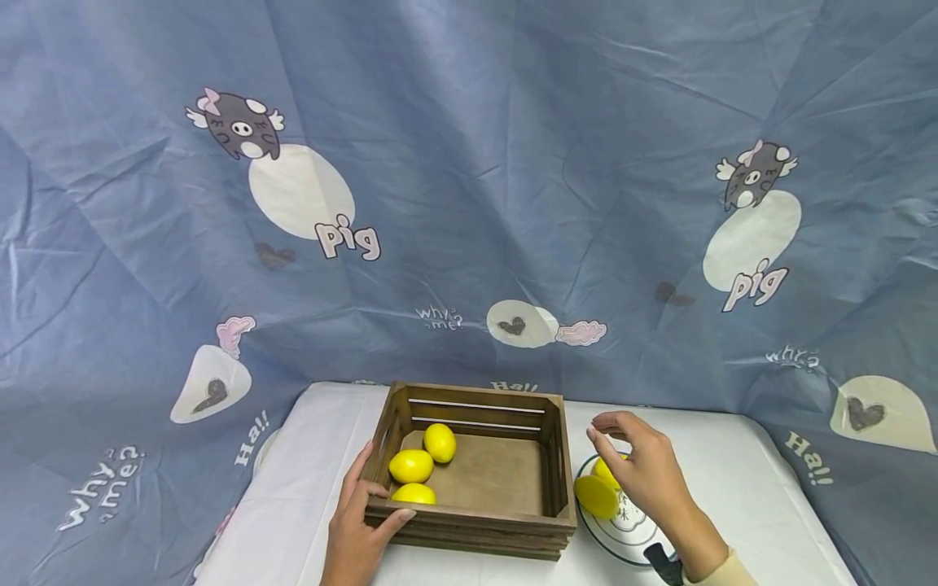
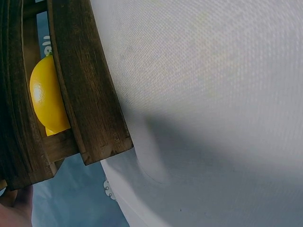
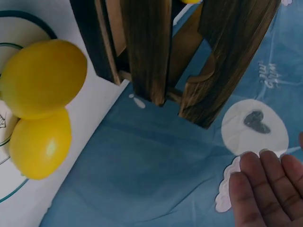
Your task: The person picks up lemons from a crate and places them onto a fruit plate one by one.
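On the white-clothed bench (image 1: 733, 464), seen from the head camera, a dark slatted wooden crate (image 1: 476, 521) stands with rough-grained boards and a plain brown floor. Three smooth, oval yellow lemons (image 1: 411, 465) lie in the crate's left part, the nearest one half hidden behind the front wall. The left hand (image 1: 359, 529) grips the crate's front left corner, thumb laid along the front rim and fingers up against the left wall. Just right of the crate sits a round white plate (image 1: 623, 533) with a dark rim line, carrying two more lemons (image 1: 595, 496). The right hand (image 1: 641, 464) hovers over them with relaxed, slightly bent fingers, holding nothing; it covers part of the farther lemon and much of the plate. A crumpled blue cartoon-print sheet (image 1: 469, 163) hangs behind the crate.

From the left wrist, the crate's corner (image 2: 80, 94) shows coarse, streaked wood, and one glossy lemon (image 2: 46, 99) peeps between the slats. The woven white cloth fills the space right of the crate; only a sliver of the hand shows at the lower left edge.

From the right wrist, the two plate lemons (image 3: 42, 80) lie touching each other, left of the crate's end boards (image 3: 151, 47). Straight fingertips (image 3: 260, 189) show well right of the crate, empty, over the blue sheet.
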Demonstrator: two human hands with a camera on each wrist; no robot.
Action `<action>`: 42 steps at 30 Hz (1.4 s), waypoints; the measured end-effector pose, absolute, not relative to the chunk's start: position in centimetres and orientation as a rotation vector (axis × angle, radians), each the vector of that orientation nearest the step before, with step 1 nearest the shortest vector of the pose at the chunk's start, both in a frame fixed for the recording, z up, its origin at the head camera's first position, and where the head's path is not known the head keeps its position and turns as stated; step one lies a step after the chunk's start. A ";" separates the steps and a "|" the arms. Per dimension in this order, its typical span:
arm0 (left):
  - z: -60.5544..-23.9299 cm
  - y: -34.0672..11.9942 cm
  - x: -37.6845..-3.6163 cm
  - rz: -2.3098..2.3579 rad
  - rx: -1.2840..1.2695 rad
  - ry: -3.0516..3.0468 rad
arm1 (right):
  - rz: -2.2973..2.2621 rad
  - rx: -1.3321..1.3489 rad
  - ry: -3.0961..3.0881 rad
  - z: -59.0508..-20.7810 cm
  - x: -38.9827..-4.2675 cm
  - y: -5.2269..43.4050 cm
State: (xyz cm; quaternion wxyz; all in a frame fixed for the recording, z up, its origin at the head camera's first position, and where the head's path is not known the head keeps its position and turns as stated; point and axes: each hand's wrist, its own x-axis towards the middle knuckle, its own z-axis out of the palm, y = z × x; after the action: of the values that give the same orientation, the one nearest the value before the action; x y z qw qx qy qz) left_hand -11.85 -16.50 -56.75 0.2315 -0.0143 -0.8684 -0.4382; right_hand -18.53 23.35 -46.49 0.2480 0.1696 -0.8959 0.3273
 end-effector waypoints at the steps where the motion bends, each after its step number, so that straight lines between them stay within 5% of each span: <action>1: -56.8 -16.5 -11.8 -1.205 -0.041 -2.387 | 0.890 0.487 -2.431 -46.5 -18.5 23.2; 42: -56.9 -16.7 -11.8 -1.214 -0.077 -2.357 | 0.700 0.889 -2.798 -44.1 -18.4 15.9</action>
State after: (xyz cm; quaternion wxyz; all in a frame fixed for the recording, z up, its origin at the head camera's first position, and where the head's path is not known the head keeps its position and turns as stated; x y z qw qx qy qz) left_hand -11.84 -16.66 -56.91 0.2420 -0.0280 -0.8623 -0.4440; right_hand -18.44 15.94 -44.05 0.0619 0.2940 -0.9253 0.2314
